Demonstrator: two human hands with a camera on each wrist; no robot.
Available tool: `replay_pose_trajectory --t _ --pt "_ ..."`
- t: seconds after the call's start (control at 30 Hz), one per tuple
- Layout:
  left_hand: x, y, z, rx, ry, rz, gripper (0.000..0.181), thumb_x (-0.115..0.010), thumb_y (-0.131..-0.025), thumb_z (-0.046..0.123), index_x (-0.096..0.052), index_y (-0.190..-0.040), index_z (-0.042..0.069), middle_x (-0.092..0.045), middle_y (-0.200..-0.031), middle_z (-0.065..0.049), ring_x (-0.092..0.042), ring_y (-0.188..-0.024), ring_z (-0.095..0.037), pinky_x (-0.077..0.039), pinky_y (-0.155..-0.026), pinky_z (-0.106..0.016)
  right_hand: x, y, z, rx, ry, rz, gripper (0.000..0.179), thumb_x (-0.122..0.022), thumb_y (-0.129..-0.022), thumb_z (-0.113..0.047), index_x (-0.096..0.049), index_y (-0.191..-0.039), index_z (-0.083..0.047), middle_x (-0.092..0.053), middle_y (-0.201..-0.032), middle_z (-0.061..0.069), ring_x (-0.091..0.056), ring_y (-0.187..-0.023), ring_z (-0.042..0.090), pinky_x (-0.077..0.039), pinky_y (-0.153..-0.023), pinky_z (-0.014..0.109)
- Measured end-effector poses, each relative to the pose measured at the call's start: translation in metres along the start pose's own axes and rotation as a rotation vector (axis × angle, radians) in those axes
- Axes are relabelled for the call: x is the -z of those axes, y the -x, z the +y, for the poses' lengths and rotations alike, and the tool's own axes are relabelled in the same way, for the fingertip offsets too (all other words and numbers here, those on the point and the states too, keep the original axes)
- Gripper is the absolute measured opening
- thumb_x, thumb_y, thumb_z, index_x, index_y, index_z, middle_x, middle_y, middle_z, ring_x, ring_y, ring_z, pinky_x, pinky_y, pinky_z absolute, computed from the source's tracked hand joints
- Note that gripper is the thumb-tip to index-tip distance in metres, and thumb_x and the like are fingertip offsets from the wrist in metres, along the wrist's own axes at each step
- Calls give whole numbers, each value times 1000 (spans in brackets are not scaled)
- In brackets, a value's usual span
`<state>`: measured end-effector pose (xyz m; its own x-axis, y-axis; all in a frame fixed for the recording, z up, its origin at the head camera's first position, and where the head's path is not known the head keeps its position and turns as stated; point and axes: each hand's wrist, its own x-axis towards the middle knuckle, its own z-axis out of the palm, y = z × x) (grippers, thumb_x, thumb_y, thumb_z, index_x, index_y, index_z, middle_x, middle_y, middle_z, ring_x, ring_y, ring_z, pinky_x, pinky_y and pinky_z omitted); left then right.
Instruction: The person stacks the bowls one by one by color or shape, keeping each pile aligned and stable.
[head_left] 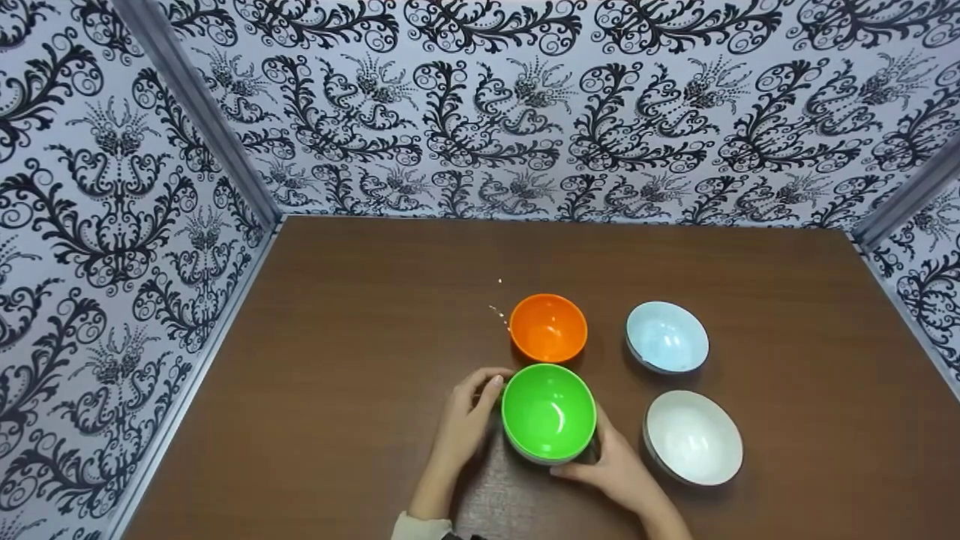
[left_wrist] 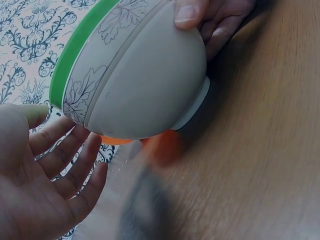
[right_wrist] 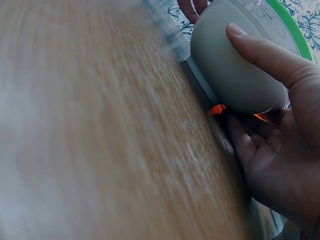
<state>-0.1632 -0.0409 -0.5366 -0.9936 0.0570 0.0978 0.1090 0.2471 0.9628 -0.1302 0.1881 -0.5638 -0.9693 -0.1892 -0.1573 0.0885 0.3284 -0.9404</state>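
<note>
A bowl (head_left: 550, 412) with a bright green inside, a green rim and a whitish outer wall with leaf outlines is between the two hands. The right hand (head_left: 619, 465) grips its right side, the thumb on the near outer wall and the other fingers round the side and low. On the left, the left hand (head_left: 463, 420) has loosely spread fingers at the bowl's wall, its palm away from it in the left wrist view. Just beyond the green bowl stands an orange bowl (head_left: 549, 328). Whether the green bowl's foot touches the table is unclear.
To the right, a light blue bowl (head_left: 667, 337) stands behind a white bowl (head_left: 694, 439). Small pale specks (head_left: 500, 313) lie left of the orange bowl on the brown table (head_left: 360, 322). Patterned walls (head_left: 487, 112) bound the table at the back and sides.
</note>
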Motion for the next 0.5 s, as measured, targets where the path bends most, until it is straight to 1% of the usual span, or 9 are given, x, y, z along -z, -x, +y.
replay_pose_trajectory --t 0.2,0.33,0.37,0.5 --pt "1 -2 -3 18 64 -16 29 -52 -104 27 -70 -118 9 -72 -115 -9 -68 -103 -19 -54 -89 -26 0 1 1 20 4 8 118 -94 -63 -18 -24 -158 -15 -42 -157 6 -41 -139 10 -29 -113 18" --pt "1 -4 -4 26 89 -18 30 -52 -104 25 -69 -119 5 -71 -116 -12 -68 -102 -21 -54 -85 -25 0 1 0 7 5 9 119 -95 -62 -18 -24 -159 -16 -41 -157 4 -40 -140 12 -28 -114 18" --pt "1 -4 -4 29 95 -17 30 -52 -104 25 -68 -119 4 -71 -116 -13 -67 -102 -22 -53 -84 -25 0 1 0 14 13 14 119 -95 -63 -19 -25 -158 -15 -42 -156 5 -41 -140 13 -29 -114 19" --pt "1 -7 -5 32 116 -15 29 -53 -104 23 -68 -119 3 -71 -116 -15 -68 -103 -25 -53 -84 -24 0 2 0 24 6 16 117 -95 -63 -18 -26 -158 -15 -43 -156 5 -42 -138 9 -30 -113 17"
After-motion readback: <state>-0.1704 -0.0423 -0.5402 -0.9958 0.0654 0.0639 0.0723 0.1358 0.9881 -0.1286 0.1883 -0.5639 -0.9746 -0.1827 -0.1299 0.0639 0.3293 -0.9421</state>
